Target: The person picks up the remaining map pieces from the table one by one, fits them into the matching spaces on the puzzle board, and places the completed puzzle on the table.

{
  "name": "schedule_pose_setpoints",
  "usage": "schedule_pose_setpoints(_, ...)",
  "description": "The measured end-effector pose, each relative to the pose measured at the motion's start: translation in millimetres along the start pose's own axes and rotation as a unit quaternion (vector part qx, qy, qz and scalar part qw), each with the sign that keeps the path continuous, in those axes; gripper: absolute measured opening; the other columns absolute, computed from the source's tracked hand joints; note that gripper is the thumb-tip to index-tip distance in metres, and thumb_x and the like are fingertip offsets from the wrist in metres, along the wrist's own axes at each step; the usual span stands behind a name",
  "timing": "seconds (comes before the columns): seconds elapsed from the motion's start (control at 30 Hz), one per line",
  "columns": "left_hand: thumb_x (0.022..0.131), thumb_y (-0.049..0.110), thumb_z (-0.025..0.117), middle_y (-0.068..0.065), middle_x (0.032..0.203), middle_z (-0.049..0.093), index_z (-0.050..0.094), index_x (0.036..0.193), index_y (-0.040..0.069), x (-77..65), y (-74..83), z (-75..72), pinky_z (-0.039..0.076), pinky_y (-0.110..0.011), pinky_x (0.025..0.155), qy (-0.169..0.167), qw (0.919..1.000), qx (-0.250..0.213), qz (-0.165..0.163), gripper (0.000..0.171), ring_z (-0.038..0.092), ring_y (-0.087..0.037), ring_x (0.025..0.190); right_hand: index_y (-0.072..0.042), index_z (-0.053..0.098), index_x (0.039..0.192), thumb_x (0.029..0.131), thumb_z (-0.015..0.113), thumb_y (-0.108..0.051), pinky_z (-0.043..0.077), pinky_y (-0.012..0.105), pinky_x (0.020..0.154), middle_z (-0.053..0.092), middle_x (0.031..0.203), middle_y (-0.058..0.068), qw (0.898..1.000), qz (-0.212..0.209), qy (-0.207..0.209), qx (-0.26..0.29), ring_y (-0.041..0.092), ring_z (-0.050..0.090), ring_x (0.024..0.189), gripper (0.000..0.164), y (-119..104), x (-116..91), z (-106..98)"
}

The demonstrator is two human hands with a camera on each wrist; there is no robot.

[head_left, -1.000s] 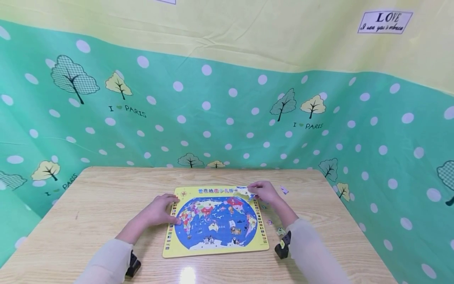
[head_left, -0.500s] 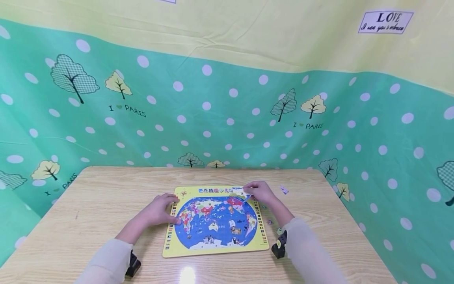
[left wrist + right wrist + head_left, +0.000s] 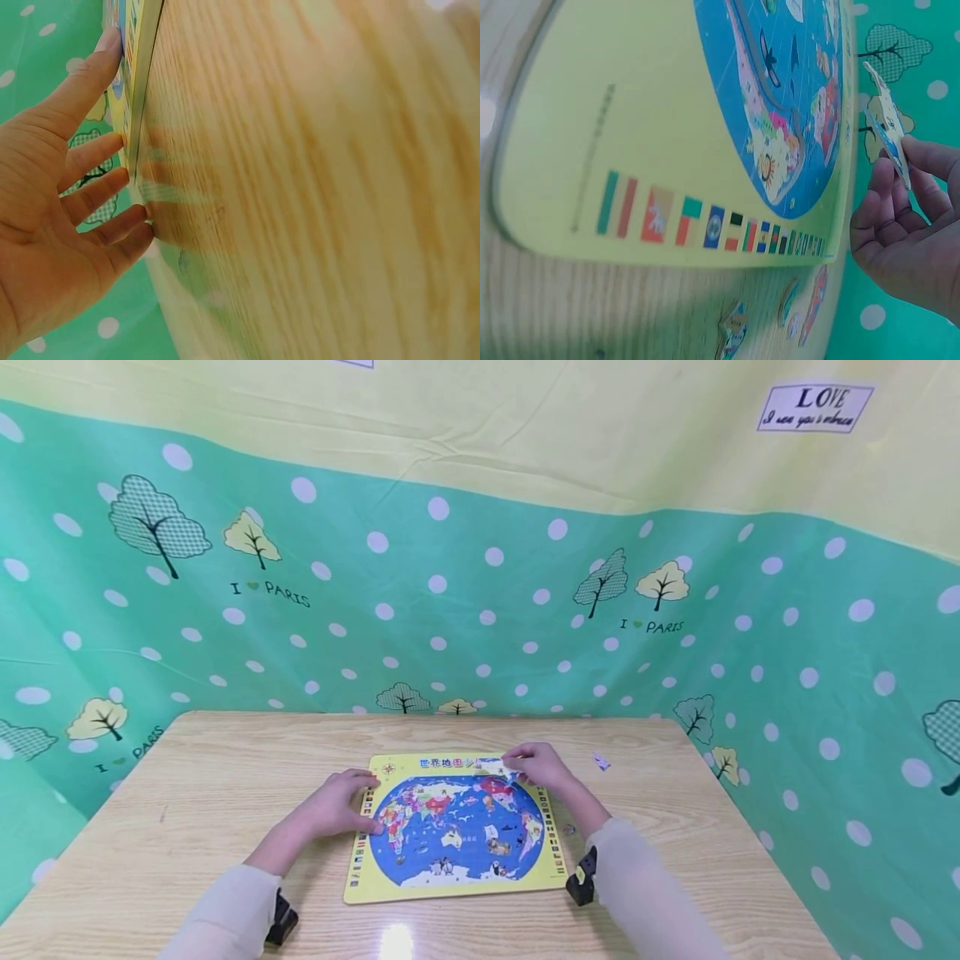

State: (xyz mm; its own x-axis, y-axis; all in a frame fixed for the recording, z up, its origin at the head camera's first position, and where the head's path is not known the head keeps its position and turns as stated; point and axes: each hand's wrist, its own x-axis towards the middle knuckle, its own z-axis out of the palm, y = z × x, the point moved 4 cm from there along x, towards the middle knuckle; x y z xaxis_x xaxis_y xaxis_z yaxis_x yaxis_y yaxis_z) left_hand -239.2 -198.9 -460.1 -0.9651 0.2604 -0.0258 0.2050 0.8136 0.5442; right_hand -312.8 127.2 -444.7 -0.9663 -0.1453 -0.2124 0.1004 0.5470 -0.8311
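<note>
Looking down in the head view, a world-map puzzle board [image 3: 456, 827] lies on the tabletop [image 3: 225, 793]. The left hand [image 3: 337, 806] rests on the board's left edge, fingers straight, bracing it. The right hand [image 3: 534, 765] hovers at the board's far right corner and pinches a pale puzzle piece [image 3: 497, 764] over the map's upper edge. A few loose pieces, one of them [image 3: 601, 762] near the far right, lie on the wood beside the board.

From the left wrist view, the left hand [image 3: 52, 225] shows an open grip: fingertips press the board's edge [image 3: 142, 90] and the wood beside it, the thumb lies on the yellow border.

From the right wrist view, the right hand [image 3: 907, 240] has its grip closed on the piece [image 3: 889, 127], held on edge between thumb and fingertips, clear of the board [image 3: 630, 135]. More loose pieces [image 3: 735, 330] lie just past the flag border.

The step in hand seems to be fitting this piece. Next it likely needs turning flat, matching to its gap near the map's top and lowering in while the left hand steadies the board.
</note>
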Motion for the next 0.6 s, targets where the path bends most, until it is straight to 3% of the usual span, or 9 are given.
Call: schedule_pose_setpoints(0.6,0.059,0.044,0.083,-0.024,0.138,0.045,0.054,0.126,0.001,-2.7,2.7,-0.6,0.032,-0.063,0.105,-0.001,1.0,-0.002,0.001,0.085,0.038,-0.049,0.126,-0.011,0.069,0.103,0.089,0.063,-0.021,0.053,0.029,0.064,0.064,0.092,0.006,0.999,-0.021,-0.022,-0.011,0.019,0.061,0.073,0.018,-8.4,0.8,20.1)
